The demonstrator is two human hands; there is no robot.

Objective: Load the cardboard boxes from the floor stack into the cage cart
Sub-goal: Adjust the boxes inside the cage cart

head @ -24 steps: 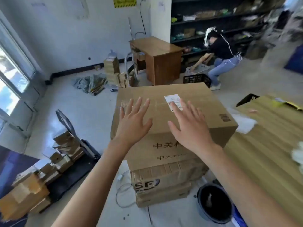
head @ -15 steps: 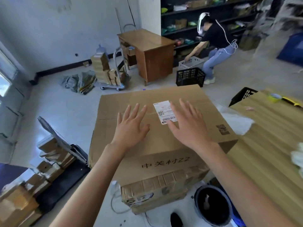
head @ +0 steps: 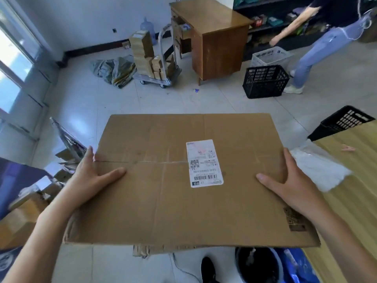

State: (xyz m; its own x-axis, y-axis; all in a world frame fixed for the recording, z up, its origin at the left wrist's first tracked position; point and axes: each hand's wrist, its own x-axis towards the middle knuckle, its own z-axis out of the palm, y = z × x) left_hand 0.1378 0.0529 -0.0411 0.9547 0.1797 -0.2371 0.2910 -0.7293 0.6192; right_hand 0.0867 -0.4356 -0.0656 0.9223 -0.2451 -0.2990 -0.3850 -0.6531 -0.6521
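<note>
A large brown cardboard box (head: 163, 207) with a white shipping label (head: 204, 163) fills the middle of the head view, seen from above. My left hand (head: 91, 178) grips its left edge, thumb lying on the top and fingers reaching down the side. On the opposite edge my right hand (head: 289, 180) holds it the same way. A strip of another taped box (head: 142, 249) peeks out beneath the near edge. No cage cart is plainly in view.
A light wooden table (head: 350, 211) runs along the right, a black bucket (head: 259, 264) below it. Small boxes are piled at the left (head: 24, 213). Farther off stand a loaded platform trolley (head: 155, 78), a brown desk (head: 214, 37), black crates (head: 265, 81) and a person (head: 326, 41).
Both hands slid from the middle of the box top out to its left and right edges. My view dropped closer over the box; the person at the back stood up.
</note>
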